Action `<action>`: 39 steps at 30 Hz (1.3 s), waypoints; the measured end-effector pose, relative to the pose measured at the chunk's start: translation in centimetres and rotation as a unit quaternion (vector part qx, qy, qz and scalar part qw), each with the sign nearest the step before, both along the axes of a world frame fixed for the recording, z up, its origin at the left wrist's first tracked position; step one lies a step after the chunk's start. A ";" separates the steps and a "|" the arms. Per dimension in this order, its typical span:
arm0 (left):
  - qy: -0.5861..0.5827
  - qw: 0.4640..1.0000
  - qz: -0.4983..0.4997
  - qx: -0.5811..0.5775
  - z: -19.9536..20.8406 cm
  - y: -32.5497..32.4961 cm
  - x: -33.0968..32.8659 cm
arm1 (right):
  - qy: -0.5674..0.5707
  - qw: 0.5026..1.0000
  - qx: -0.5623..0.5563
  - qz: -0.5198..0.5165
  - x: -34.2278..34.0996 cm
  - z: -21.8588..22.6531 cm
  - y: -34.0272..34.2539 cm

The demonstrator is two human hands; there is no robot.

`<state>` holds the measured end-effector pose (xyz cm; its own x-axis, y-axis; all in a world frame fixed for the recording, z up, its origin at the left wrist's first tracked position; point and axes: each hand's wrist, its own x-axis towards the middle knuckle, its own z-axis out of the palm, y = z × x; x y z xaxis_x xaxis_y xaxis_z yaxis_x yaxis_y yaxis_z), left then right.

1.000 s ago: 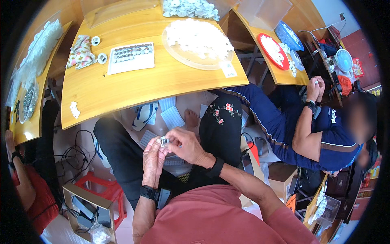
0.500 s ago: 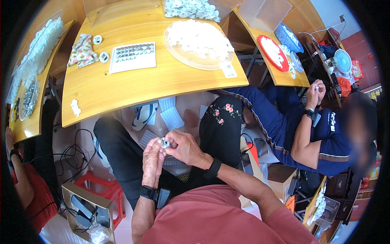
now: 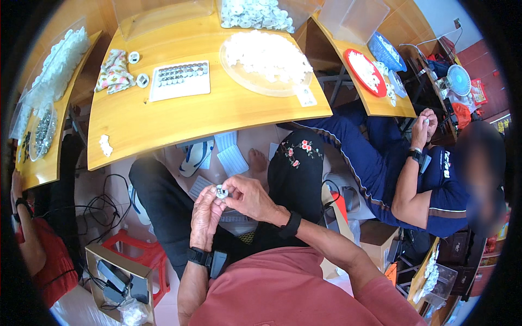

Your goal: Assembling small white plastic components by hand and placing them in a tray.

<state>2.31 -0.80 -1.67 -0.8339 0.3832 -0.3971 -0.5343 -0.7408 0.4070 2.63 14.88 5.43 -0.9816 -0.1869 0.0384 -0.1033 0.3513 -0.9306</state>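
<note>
Above my lap, my left hand (image 3: 204, 216) pinches a small round white plastic piece (image 3: 221, 194) with a dark slot in its middle. My right hand (image 3: 250, 199) grips the same piece from the other side, thumb and fingers on its edge. On the table ahead lies a white tray (image 3: 190, 93) with rows of small round metallic parts. Two similar round white pieces, one of them this piece (image 3: 142, 80), rest left of the tray beside a folded floral cloth (image 3: 114, 76). A wide round clear tray (image 3: 239, 80) bears a heap of small white parts.
A wooden table (image 3: 217, 119) stands in front of my knees. A clear bin (image 3: 258, 13) of white pieces is at its back. To the right a co-worker (image 3: 418, 185) sits handling something small. A red stool (image 3: 133, 244) and a cardboard box (image 3: 117, 282) are on the floor at left.
The round piece has turned slightly in my fingers, its slotted face now showing more. Both hands stay nearly in place, and the whole view has shifted a little.
</note>
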 end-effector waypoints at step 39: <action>0.064 0.997 -0.028 -0.034 2.4 0.8 0.2 | 0.079 0.994 0.071 -0.026 1.4 1.5 0.6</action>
